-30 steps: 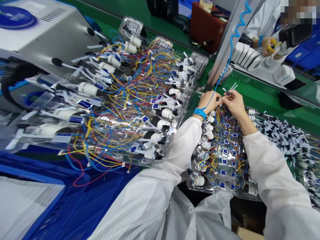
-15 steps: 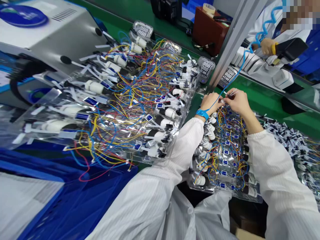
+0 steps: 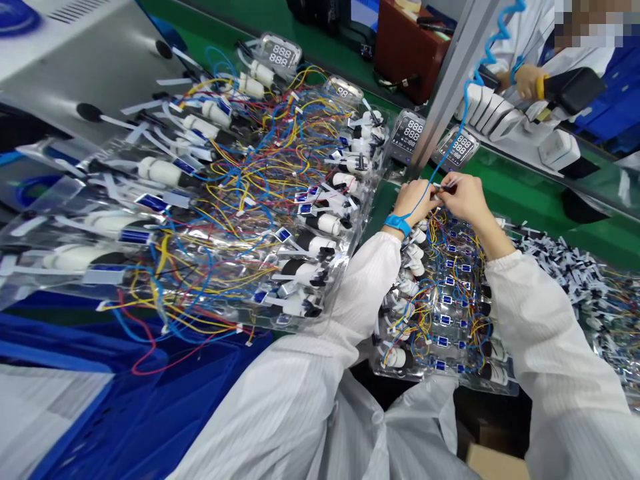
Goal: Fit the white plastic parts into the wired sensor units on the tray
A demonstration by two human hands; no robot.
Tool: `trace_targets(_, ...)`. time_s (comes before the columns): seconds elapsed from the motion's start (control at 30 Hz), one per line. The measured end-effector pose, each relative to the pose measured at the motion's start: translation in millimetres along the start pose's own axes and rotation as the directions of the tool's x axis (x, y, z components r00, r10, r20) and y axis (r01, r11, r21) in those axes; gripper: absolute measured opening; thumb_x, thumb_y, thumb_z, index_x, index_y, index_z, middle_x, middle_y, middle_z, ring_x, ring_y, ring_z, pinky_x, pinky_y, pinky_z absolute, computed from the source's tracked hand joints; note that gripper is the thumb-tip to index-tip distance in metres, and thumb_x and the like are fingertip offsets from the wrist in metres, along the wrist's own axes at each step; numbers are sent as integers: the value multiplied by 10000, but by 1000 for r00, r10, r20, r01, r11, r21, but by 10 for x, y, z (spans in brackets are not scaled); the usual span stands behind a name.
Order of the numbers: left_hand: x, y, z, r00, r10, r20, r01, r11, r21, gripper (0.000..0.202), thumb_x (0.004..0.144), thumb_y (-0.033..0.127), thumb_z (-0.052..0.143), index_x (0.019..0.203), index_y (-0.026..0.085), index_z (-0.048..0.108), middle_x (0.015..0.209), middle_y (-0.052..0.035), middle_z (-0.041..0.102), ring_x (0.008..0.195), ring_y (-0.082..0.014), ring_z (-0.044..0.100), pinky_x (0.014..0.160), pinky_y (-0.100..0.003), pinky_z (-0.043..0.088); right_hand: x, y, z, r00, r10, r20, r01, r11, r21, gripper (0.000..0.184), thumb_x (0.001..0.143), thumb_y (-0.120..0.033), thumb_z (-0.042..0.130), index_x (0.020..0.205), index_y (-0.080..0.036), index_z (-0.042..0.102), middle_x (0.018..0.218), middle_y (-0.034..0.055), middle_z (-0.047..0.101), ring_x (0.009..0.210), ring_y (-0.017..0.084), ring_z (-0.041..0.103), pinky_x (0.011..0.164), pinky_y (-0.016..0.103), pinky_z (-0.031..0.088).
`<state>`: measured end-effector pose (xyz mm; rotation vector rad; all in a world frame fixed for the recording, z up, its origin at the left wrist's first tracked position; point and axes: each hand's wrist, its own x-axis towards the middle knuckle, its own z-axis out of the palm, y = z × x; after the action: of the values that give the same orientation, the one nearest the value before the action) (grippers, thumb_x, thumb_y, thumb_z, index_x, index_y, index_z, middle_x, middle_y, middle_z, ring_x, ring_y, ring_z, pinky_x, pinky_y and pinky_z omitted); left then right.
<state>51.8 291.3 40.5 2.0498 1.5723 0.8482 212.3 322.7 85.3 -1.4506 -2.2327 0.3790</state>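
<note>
My left hand and my right hand meet over the near end of a transparent plastic tray. Between their fingertips is a small wire connector with a white tab, partly hidden by my fingers. A blue wrist strap circles my left wrist, and its blue coiled cord rises past the hand. Under my hands, the tray holds white-and-black moulded parts, small blue labels and tangled red, yellow and blue wires.
A large heap of wired trays lies left of my arms. Loose black-and-white tabs cover the bench at right. Digital display units stand ahead beside a metal post. Beyond it, a co-worker's hand holds a black tool.
My view has swung slightly, shifting the scene left. My hands have drawn closer together around the connector. The co-worker's hand and tool have shifted too.
</note>
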Motion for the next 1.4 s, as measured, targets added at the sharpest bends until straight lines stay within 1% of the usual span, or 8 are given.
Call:
trace_targets(0.13,10,-41,31,999,-14,-37,11,997,-72,247,963,341,720,1121,195,842,1152,-142,806,1101,-279,726,974,-353,503,22,-2,72,998,37,-43,-34,997,62,76,766,-176,728,825,-207,691,803,49,737,801,240,661,852,379,532)
trace_targets(0.37,45,-99,103,996,-38,-84,20,978,-207,285,884,300,823,1147,190,813,1138,-118,822,1053,-252,753,979,-351,537,-137,218,65,993,94,67,-113,910,398,342,735,-288,766,1043,-193,652,949,62,761,814,197,716,826,361,603)
trace_targets(0.57,18,-89,109,989,-89,-115,50,949,-310,198,898,269,805,1074,180,785,1051,-94,838,969,-215,771,913,-313,570,-214,256,220,997,41,65,-59,951,305,348,770,-317,739,1089,-186,699,946,41,767,767,170,674,740,301,556)
trace_targets(0.8,-14,33,-163,936,-215,-279,94,916,-390,264,1050,368,615,1140,137,706,1233,-154,781,1006,-179,751,953,-295,571,-192,83,143,1000,14,-10,-14,998,54,284,840,-266,748,1109,-177,720,965,81,764,882,246,673,928,404,548)
trace_targets(0.97,-84,151,-411,879,-194,-436,-76,845,-529,295,1108,385,476,1039,198,694,1111,-85,795,1054,-170,741,983,-279,569,-165,-128,148,989,-77,128,85,995,-59,274,784,-22,701,992,-168,805,1054,164,778,1081,328,702,1019,412,520)
trace_targets(1.1,-230,268,-529,864,-184,-468,-157,786,-598,405,1121,500,414,1064,216,698,1136,-89,793,1097,-189,749,1000,-317,581,-64,-294,165,979,-75,188,90,993,-77,360,752,49,719,1026,-151,839,1085,177,795,1046,317,743,986,370,545)
trace_targets(1.23,-473,367,-612,885,-157,-438,-193,733,-652,496,1092,621,433,1066,215,718,1113,-92,798,1067,-203,760,949,-337,592,-98,-282,-137,987,-56,150,64,996,-54,409,897,-55,683,1277,-167,784,1111,127,825,1039,285,767,994,393,569)
trace_targets(1.4,-856,515,-726,935,-68,-349,-219,664,-715,471,1070,629,507,1048,225,748,1033,-73,803,962,-192,766,913,-355,602,-697,-181,-798,965,-146,217,136,989,59,201,920,-213,748,1105,-225,827,1051,87,833,950,282,775,929,456,600)
